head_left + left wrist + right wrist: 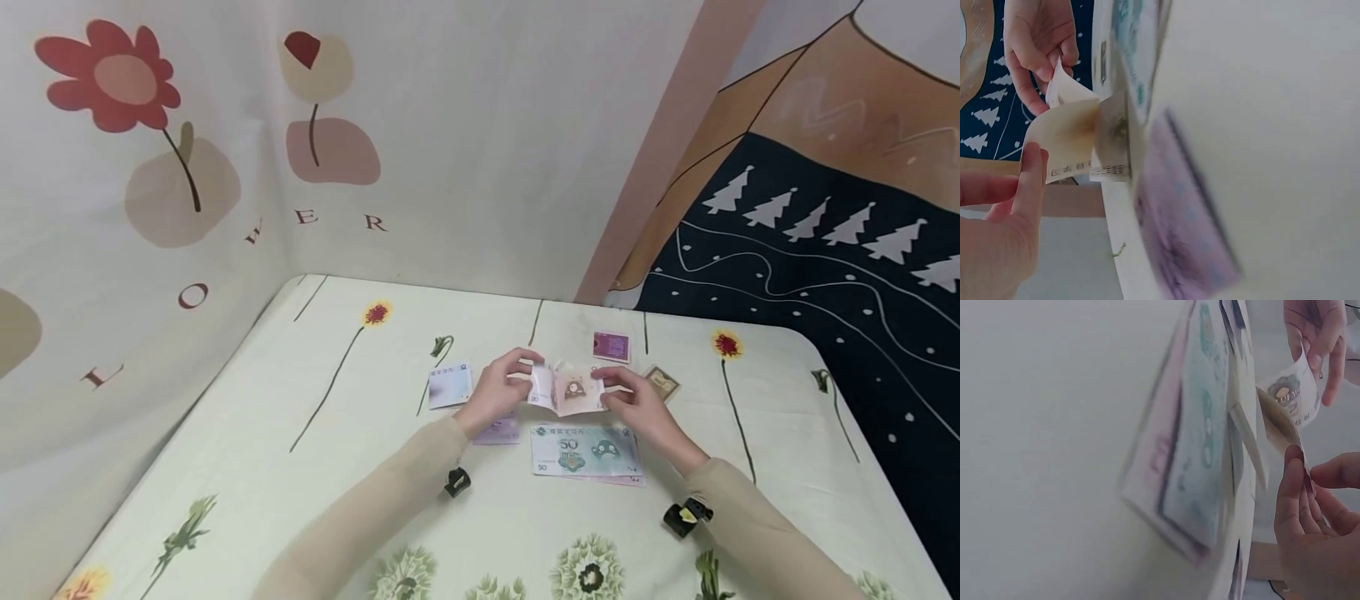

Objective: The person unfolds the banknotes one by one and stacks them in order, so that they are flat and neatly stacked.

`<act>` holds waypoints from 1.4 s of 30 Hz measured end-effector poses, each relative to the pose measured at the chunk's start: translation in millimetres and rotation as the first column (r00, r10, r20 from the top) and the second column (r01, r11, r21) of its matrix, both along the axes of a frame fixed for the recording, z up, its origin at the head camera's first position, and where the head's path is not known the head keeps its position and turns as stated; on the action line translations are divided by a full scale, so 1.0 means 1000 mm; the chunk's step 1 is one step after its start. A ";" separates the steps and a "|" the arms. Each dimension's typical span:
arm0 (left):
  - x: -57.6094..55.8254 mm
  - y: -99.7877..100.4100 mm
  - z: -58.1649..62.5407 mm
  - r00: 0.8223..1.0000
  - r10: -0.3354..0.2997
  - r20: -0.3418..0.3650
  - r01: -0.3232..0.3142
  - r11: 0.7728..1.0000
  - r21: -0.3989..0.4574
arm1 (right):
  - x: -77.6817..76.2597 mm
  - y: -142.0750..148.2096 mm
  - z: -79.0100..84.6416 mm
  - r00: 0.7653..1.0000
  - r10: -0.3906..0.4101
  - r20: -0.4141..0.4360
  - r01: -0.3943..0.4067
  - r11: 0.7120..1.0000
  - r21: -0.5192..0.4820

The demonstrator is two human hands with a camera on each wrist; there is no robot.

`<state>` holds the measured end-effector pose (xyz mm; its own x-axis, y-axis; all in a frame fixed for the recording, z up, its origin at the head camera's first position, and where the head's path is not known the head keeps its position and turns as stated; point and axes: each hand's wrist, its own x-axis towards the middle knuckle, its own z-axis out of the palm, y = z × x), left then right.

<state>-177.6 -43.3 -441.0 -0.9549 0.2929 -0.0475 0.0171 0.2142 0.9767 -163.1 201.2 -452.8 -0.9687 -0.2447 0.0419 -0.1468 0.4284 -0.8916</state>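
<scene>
Both hands hold one play banknote (577, 389), pale pinkish-brown with a cartoon figure, above the table. The left hand (497, 393) pinches its left end, and the right hand (647, 410) pinches the right end between thumb and fingers. A crease runs across the note near its left side, and the paper (1066, 140) bows in the left wrist view. Just below the hands lies a green 50 note (585, 450) on top of a pink note (626, 480). Under the left wrist is a purple note (498, 431), partly covered.
A folded blue-white note (450, 385) lies left of the left hand. Beyond the right hand are a folded purple-red note (611, 346) and a small brown note (664, 383). The flower-print tablecloth (360, 400) meets a printed curtain (465, 150) at the back.
</scene>
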 end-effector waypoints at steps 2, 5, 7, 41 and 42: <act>0.005 -0.004 -0.002 1.000 0.004 -0.003 -0.004 1.000 -0.028 | 0.005 0.003 -0.002 1.000 0.014 0.009 -0.014 1.000 -0.018; 0.010 -0.010 -0.005 1.000 0.008 -0.009 -0.008 0.998 -0.061 | 0.010 0.007 -0.005 0.999 0.025 0.043 -0.022 0.998 -0.058; 0.014 -0.014 -0.006 1.000 0.006 0.002 -0.006 0.998 -0.056 | 0.013 0.009 -0.007 0.997 0.021 0.068 -0.016 0.997 -0.074; 0.030 -0.012 -0.020 0.996 -0.092 0.013 0.093 0.981 -0.170 | 0.032 0.016 -0.023 0.988 0.036 0.150 -0.021 0.995 -0.101; 0.030 -0.012 -0.020 0.996 -0.093 0.012 0.094 0.980 -0.176 | 0.032 0.016 -0.023 0.988 0.037 0.152 -0.022 0.994 -0.103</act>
<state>-147.2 -55.3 -461.1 -0.9236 0.3673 -0.1100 0.0413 0.3807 0.9238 -131.2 217.6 -475.3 -0.9579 -0.2754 -0.0806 -0.0164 0.3331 -0.9428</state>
